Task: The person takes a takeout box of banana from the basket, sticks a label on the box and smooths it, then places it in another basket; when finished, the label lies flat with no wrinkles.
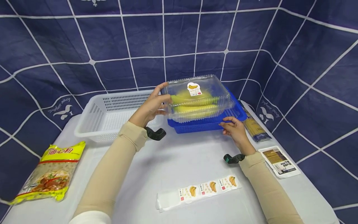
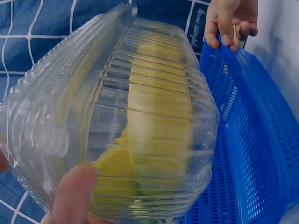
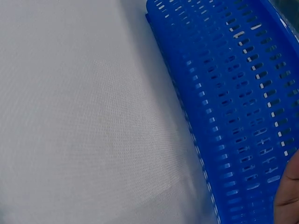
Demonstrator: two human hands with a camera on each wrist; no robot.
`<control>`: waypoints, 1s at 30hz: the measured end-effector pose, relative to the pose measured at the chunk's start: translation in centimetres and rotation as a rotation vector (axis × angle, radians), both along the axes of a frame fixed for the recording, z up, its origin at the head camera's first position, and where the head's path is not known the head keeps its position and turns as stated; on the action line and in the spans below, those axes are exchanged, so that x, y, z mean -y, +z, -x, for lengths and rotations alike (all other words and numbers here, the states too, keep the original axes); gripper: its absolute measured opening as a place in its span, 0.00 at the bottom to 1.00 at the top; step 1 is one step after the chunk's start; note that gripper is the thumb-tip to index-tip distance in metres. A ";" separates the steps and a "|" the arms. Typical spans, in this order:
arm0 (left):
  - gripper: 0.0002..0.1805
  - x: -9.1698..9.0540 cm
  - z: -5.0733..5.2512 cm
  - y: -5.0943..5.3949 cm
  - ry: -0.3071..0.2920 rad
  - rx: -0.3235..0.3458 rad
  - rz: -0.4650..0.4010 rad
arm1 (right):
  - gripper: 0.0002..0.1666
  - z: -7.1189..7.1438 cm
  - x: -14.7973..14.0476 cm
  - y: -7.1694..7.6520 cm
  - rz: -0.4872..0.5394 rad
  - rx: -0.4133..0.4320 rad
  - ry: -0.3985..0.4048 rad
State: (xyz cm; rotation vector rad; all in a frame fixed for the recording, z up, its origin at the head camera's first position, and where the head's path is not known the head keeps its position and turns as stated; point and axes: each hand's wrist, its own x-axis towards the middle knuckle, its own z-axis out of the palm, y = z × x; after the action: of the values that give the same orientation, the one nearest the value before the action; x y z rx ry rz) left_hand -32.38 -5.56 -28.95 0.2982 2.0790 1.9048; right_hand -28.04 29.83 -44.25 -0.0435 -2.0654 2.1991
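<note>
My left hand (image 1: pixel 152 104) grips the left end of a clear plastic clamshell box (image 1: pixel 221 93), thumb and fingers on its edge. Yellow bananas (image 2: pixel 159 107) lie inside, and a banana sticker (image 1: pixel 194 89) is on the lid. The box is tilted above a blue perforated basket (image 1: pixel 195 127). My right hand (image 1: pixel 235 129) holds the basket's front rim near its right corner; the left wrist view shows its fingers on that rim. Only a small part of the right hand (image 3: pixel 288 193) appears in the right wrist view, beside the basket wall.
Left of the blue basket stands a white basket (image 1: pixel 96 136). A yellow food packet (image 1: pixel 53 174) lies at the left, a strip of banana stickers (image 1: pixel 198 193) at the front. To the right are a noodle packet (image 1: pixel 255 127) and a white-edged pouch (image 1: pixel 279 161). Blue curtains hang behind.
</note>
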 end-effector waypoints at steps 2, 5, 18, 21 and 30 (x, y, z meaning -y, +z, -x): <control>0.52 -0.4 0.6 0.0 0.006 0.010 0.011 | 0.07 0.0 0.0 0.0 -0.006 0.001 0.002; 0.52 -1.0 1.7 -0.2 0.008 0.031 0.018 | 0.08 0.1 0.0 0.0 -0.017 0.011 -0.003; 0.52 -3.6 5.6 -2.3 0.032 0.112 0.000 | 0.07 0.1 0.3 0.0 0.006 0.026 -0.022; 0.51 -3.9 6.2 -2.6 0.046 0.126 0.005 | 0.07 0.1 0.4 0.0 0.004 0.026 -0.024; 0.52 -5.3 7.7 -3.1 0.043 0.153 0.020 | 0.06 0.1 0.2 -0.2 -0.032 0.015 -0.023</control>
State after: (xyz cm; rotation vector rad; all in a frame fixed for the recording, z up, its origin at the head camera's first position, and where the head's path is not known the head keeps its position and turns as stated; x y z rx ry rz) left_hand -40.13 -0.26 -32.05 0.1009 2.0180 1.8663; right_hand -28.11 29.66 -44.43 -0.0799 -2.0971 2.1581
